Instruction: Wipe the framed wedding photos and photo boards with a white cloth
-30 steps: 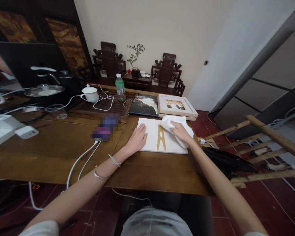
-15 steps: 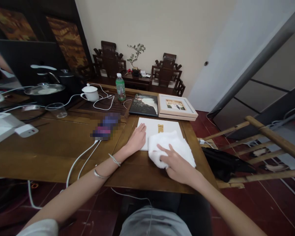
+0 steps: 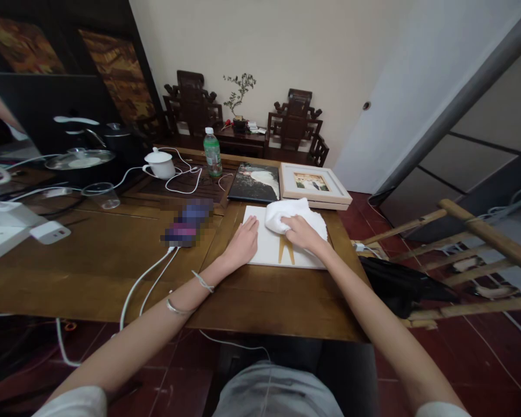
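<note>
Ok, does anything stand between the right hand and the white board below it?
Yes, the white cloth: the right hand holds it bunched over the board's upper right area, covering part of the yellow shape. Nothing visible stands between the left hand and the board; that hand lies flat along its left edge.

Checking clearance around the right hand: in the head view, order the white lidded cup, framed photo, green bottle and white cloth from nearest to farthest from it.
1. White cloth: in the right hand, over the white panel.
2. Framed photo: beyond the cloth, table's far right.
3. Green bottle: farther, left.
4. White lidded cup: farthest, left of the bottle.
</note>
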Motion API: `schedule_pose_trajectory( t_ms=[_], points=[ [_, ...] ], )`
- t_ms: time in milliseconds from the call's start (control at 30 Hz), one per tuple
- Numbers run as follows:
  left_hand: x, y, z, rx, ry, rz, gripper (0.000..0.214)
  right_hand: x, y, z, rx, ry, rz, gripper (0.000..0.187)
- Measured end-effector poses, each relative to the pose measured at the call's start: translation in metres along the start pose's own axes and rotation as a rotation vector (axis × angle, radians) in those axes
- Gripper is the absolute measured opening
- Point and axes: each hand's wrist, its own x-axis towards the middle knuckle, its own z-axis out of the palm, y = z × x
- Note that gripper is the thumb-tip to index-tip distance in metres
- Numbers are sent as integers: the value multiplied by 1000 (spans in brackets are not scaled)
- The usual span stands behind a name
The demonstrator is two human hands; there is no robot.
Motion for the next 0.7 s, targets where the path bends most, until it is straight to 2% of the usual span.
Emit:
schedule_pose_trajectory(
  t_ms=[67, 167, 333, 533, 600, 700],
  points=[
    [0, -1, 1, 5, 0, 2, 46, 8, 1, 5, -28, 12, 19, 29],
    [0, -3, 3, -2, 15, 7, 47, 1, -7, 11, -62, 6, -7, 36],
    [1, -3, 6, 0, 32, 8, 48, -45, -36, 11, -28, -91, -80, 37],
    [1, 2, 3, 22, 5, -7, 47, -98, -65, -4, 104, -175, -165, 37],
    [1, 2, 2, 20, 11, -2, 47, -101, -63, -8, 130, -175, -174, 34],
    [1, 1, 2, 15, 19, 5, 47, -86, -47, -8, 103, -135, -148, 34]
  ],
)
